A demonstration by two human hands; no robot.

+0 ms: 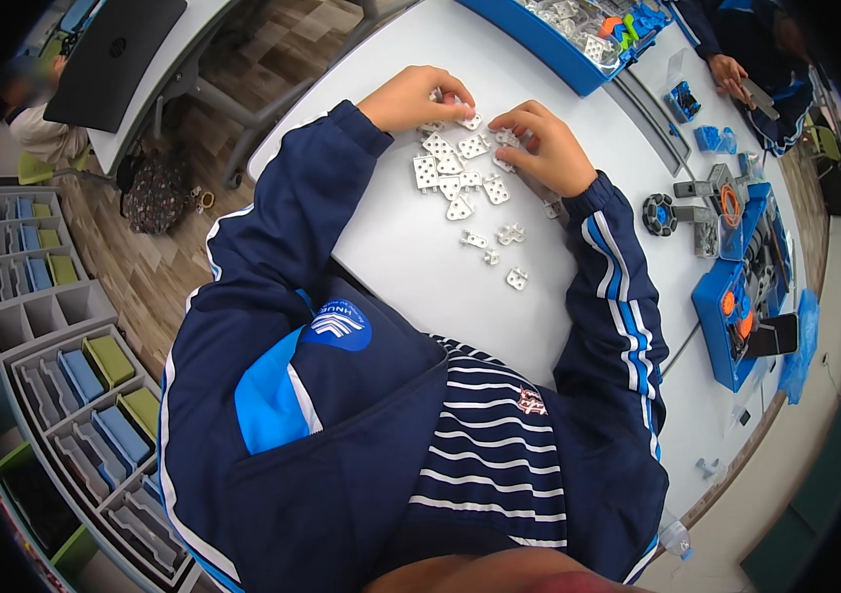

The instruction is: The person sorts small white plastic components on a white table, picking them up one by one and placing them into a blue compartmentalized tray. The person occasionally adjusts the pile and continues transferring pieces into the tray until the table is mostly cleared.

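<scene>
Small white plastic connector pieces (448,161) with round holes lie in a loose heap on the white table (391,237). At the heap's far left edge, my left hand (414,99) is closed, its fingertips pinching a white connector piece (468,121). My right hand (551,153) is at the heap's right side, thumb and forefinger closed around another white connector piece (506,138). Nearer to me lie several separate pieces, among them an angled connector (510,234) and a small connector (517,279). Part of another piece shows beneath my right wrist.
A blue bin (578,74) of mixed parts stands at the far edge. To the right are a black wheel (660,214), grey blocks (705,237) and a blue box (722,336) with orange and black parts. Another person's hands (729,77) hold a grey piece at far right.
</scene>
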